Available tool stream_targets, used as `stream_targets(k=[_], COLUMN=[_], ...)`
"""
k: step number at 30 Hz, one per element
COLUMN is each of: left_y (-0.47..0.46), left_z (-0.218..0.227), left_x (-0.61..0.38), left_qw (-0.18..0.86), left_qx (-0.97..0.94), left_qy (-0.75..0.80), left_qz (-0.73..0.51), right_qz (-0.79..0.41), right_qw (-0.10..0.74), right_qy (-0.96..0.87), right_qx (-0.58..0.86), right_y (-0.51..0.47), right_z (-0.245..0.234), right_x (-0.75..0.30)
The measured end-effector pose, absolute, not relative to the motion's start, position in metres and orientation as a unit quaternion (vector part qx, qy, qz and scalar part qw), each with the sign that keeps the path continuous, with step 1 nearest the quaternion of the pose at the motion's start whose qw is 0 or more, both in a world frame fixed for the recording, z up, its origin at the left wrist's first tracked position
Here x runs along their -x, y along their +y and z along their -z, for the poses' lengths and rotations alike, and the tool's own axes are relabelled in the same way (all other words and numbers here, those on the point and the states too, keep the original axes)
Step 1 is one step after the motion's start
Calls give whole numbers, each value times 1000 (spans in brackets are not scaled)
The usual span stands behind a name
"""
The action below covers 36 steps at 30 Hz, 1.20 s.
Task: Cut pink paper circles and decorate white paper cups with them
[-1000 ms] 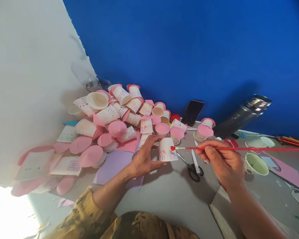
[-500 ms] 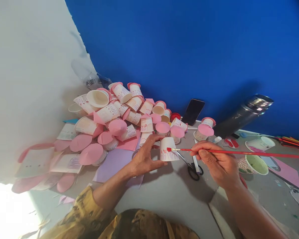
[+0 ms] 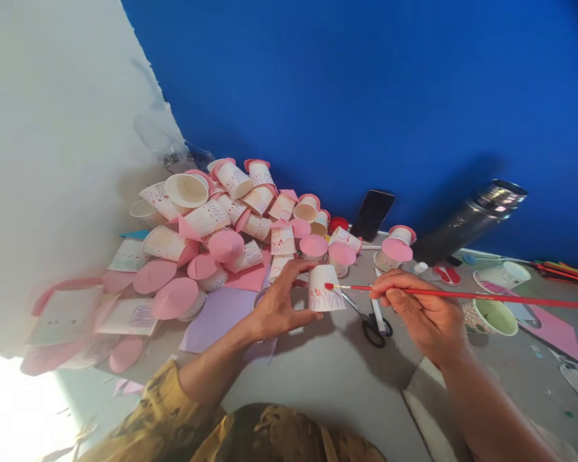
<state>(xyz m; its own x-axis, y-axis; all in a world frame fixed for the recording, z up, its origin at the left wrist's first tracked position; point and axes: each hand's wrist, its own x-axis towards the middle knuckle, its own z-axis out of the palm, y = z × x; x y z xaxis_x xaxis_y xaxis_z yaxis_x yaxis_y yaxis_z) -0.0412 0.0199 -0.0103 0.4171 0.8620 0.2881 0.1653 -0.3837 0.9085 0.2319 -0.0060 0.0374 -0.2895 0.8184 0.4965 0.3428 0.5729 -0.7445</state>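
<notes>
My left hand (image 3: 283, 301) is closed around the left side of a white paper cup (image 3: 320, 296), thumb low and fingers at the top. The cup is upside down, with purple strokes and red marks on its side. In my right hand (image 3: 421, 311) is a thin red paintbrush (image 3: 491, 296), pinched near its front end. Its red-wet tip touches the cup wall, or nearly so. Black-handled scissors (image 3: 376, 333) and a white marker (image 3: 378, 311) lie on the table between my hands.
Many decorated cups with pink paper discs (image 3: 176, 298) are heaped at the left. Purple paper (image 3: 209, 317) lies beneath my left wrist. A phone (image 3: 373, 215) leans on the blue wall near a dark thermos (image 3: 467, 221). A patterned cup (image 3: 498, 317) stands right.
The brush tip has shifted slightly right and up across the cup, with my right hand moving a little. My left hand and the cup stay nearly in place.
</notes>
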Motion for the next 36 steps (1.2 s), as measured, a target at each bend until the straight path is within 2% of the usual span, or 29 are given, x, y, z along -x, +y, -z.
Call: stream_targets(k=[12,18,24,30,36], left_y=[20,20,20,20,20], left_z=[11,15,15,11,11], left_x=[41,42,41,40,40], left_qw=[436,437,444,426,415], left_qx=[-718,-717,-711,-731,-738], left_qy=[361,359,357,358,359], left_qz=[-405,-407,-412,-395,-393], right_qz=[-254,-265,-279,-277,-260], right_qw=[441,471,448,470,437], right_qy=[-777,-746,-760,-748,-769], right_qx=[371,389,378,378,387], right_y=[-5,-7,-7,-7,-5], right_z=[-42,-43,-42,-41,-40], right_x=[-232,-233,-234,-232,-231])
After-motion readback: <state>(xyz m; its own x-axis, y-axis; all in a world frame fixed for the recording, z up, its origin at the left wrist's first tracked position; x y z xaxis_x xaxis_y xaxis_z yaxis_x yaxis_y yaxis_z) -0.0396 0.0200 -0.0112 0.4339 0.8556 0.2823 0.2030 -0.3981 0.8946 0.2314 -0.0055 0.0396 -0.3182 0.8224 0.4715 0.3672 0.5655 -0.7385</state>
